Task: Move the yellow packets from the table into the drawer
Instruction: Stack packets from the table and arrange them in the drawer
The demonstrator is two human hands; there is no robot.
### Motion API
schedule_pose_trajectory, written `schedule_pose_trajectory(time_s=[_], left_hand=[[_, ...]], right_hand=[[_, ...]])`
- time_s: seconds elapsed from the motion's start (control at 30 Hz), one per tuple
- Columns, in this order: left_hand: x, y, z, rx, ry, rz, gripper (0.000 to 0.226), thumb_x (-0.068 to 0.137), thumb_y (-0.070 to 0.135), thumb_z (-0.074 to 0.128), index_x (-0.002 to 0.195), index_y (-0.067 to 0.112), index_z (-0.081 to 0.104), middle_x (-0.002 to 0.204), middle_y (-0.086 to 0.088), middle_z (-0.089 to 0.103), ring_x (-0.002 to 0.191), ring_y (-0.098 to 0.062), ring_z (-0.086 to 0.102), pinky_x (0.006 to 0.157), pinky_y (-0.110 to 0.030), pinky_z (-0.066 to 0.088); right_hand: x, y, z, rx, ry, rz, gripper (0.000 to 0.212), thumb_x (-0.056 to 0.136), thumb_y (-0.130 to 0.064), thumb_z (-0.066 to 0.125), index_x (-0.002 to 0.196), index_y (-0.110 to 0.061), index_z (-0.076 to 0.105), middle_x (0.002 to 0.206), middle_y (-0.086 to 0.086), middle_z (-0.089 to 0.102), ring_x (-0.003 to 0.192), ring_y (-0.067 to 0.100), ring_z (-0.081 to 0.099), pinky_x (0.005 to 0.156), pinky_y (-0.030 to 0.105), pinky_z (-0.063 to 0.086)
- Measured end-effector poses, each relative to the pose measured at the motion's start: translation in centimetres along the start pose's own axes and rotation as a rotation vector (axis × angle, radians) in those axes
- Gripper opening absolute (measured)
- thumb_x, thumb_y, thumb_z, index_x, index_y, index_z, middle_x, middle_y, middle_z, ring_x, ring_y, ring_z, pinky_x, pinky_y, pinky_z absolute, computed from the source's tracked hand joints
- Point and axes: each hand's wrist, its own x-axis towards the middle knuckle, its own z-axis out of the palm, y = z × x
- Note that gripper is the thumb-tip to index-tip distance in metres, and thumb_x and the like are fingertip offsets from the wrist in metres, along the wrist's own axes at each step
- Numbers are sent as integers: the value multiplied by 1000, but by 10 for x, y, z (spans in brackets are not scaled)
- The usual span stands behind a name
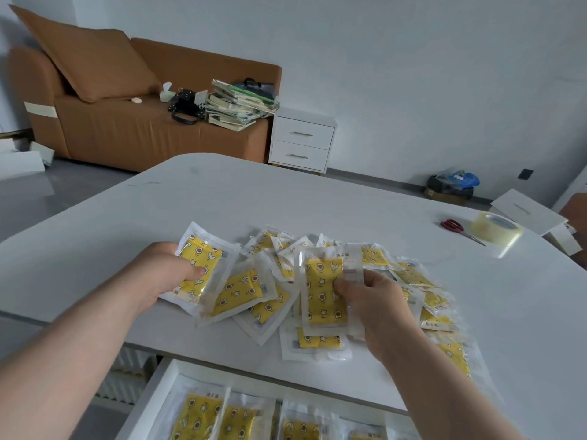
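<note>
Two packets are in play, one to each hand. The left hand (165, 274) has its thumb on top and its fingers curled under a yellow packet (200, 265) at the left edge of the pile (397, 271). The right hand (371, 300) pinches a second packet (324, 293) over the middle of the pile, thumb pressed on its yellow front. So both hands are clamped on a load, neither spread wide.

The pile itself is a loose sprawl of overlapping packets on the white table (286, 198). Just below the pile's near side, under the table edge, the drawer (152, 404) stands open, with a row of packets (197, 417) already lying flat inside. Well beyond the pile to the right sit red-handled scissors (454, 227), with a roll of clear tape (497, 231) just beside them.

These packets look light, thin and floppy, each a soft yellow pad sealed in clear film with wide flat margins. That film looks slick, so I'd expect stacked ones to fan out and slide. Because they overlap, lifting one may drag its neighbours. The safest hold is probably across the padded middle, thumb above and fingers below. A margin pinch would likely let the packet droop. Nothing here looks fragile.
</note>
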Motion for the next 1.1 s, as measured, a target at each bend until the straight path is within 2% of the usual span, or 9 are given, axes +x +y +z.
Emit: schedule_pose_trajectory(time_s=[0.17,0.3,0.43,0.57,0.7,0.8,0.87,0.97,1.1], left_hand=[[-2,-1,-4,-83,76,-6,11,80,3,73,84,10,66,88,-8,70,81,-27,64,73,-32,46],[-11,9,-10,-194,148,37,16,85,8,69,100,11,66,99,-9,69,89,-27,63,84,-35,46],[-31,33,-28,-208,146,96,25,83,21,70,107,18,65,108,-5,69,102,-29,62,98,-42,43],[-74,58,-36,-151,-27,176,19,82,20,70,101,21,69,103,-1,73,103,-27,64,102,-50,42],[-121,57,-23,13,-281,223,15,88,11,64,102,15,68,99,-3,75,101,-24,66,101,-45,44],[-140,36,-12,182,-470,190,30,82,17,71,110,7,63,105,-9,73,100,-26,68,101,-46,45],[-143,18,-5,304,-519,165,42,74,24,74,108,3,61,107,-15,71,103,-32,66,99,-48,46],[-140,-2,3,435,-593,109,14,85,7,68,97,4,64,98,-13,74,93,-30,71,87,-43,55],[-130,-18,8,712,-665,145,14,85,14,69,98,12,65,98,-4,74,90,-20,71,87,-42,55]], right_hand=[[4,0,-4,99,-1,-37,15,89,-4,62,95,-16,70,88,8,77,83,30,74,80,51,59],[-2,-2,-19,187,40,-50,12,90,-6,63,92,-16,70,92,11,75,87,34,72,83,55,57],[-14,-12,-38,281,17,38,13,89,0,61,96,-9,68,96,18,73,90,38,70,83,61,54],[-37,-22,-55,339,-38,70,32,85,3,62,117,-2,61,106,22,70,94,41,69,83,62,54],[-69,-21,-68,243,-221,34,24,90,6,55,112,2,62,107,25,70,98,44,68,86,58,54],[-85,-3,-73,157,-347,52,24,92,5,54,113,2,63,105,22,72,96,40,70,85,53,56],[-90,13,-75,55,-396,59,23,91,4,56,112,-1,65,103,20,73,95,37,71,86,51,56],[-90,31,-79,-77,-453,49,22,88,7,59,105,-3,68,98,18,75,91,35,71,84,46,57],[-87,46,-78,-299,-519,2,17,87,1,65,99,-9,72,94,12,76,89,33,72,85,42,57]])
